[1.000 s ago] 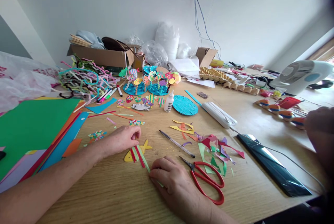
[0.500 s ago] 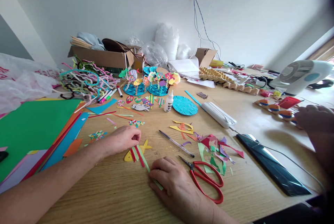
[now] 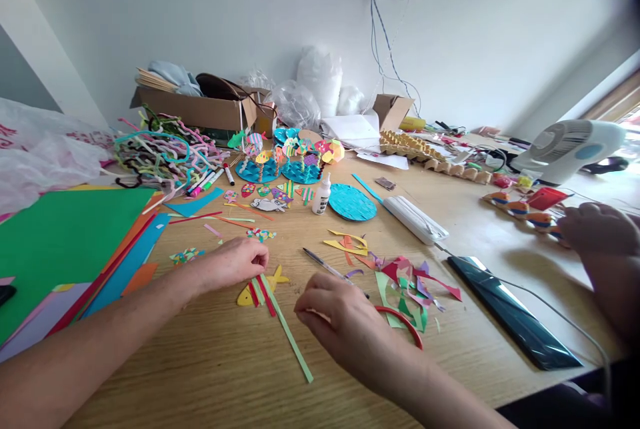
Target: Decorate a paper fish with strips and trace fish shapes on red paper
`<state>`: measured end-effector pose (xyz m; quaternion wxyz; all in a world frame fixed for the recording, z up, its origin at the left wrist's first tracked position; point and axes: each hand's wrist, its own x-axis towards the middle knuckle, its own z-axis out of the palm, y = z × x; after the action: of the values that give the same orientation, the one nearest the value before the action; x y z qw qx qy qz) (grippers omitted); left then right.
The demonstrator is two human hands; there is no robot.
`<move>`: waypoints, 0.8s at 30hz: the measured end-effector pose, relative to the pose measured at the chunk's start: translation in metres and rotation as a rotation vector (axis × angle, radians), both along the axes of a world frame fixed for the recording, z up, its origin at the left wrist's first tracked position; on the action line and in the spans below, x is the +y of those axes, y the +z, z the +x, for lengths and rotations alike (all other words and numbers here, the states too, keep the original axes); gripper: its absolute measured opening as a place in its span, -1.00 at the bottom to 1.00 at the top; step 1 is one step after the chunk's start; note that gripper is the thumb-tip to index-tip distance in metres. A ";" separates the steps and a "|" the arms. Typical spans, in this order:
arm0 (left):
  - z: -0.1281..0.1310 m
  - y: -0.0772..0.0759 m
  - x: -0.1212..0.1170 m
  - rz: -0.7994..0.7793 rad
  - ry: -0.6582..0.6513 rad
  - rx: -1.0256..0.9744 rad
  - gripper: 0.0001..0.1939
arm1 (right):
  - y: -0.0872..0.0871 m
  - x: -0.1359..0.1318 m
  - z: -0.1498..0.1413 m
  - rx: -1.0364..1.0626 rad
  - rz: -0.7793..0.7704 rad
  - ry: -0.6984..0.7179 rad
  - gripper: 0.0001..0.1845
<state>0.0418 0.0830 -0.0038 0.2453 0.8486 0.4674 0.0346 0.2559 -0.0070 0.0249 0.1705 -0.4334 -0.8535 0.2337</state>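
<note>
A yellow paper fish (image 3: 245,296) lies on the wooden table, crossed by short red and green paper strips. A long light-green paper strip (image 3: 293,342) runs from the fish toward the near edge, its upper end under the fingertips of my left hand (image 3: 243,259), which are pinched together on it. My right hand (image 3: 337,316) is to the right of the strip, apart from it, fingers loosely curled and holding nothing I can see. It partly covers red-handled scissors (image 3: 413,329), of which one handle loop shows, and the lower end of a pen (image 3: 320,260).
Coloured paper scraps (image 3: 405,282) lie to the right, with a dark phone-like slab (image 3: 515,312) beyond. Further back are a glue bottle (image 3: 321,196), a blue disc (image 3: 353,202) and a white power strip (image 3: 415,219). Another person's hand (image 3: 597,229) is at the right. Paper sheets (image 3: 75,236) cover the left.
My right hand has let go of the green strip and shifted right and up, over the scissors. The strip's lower end is now uncovered. My left hand has stayed in place.
</note>
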 end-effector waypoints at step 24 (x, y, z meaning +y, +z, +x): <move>0.011 -0.026 -0.119 0.726 -0.263 0.097 -0.64 | -0.001 0.056 -0.043 -0.326 -0.030 0.130 -0.73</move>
<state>0.0528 -0.0360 -0.0301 -0.0912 0.9336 0.3229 0.1257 0.2125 0.0487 0.0242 0.0079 -0.4117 -0.8925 0.1839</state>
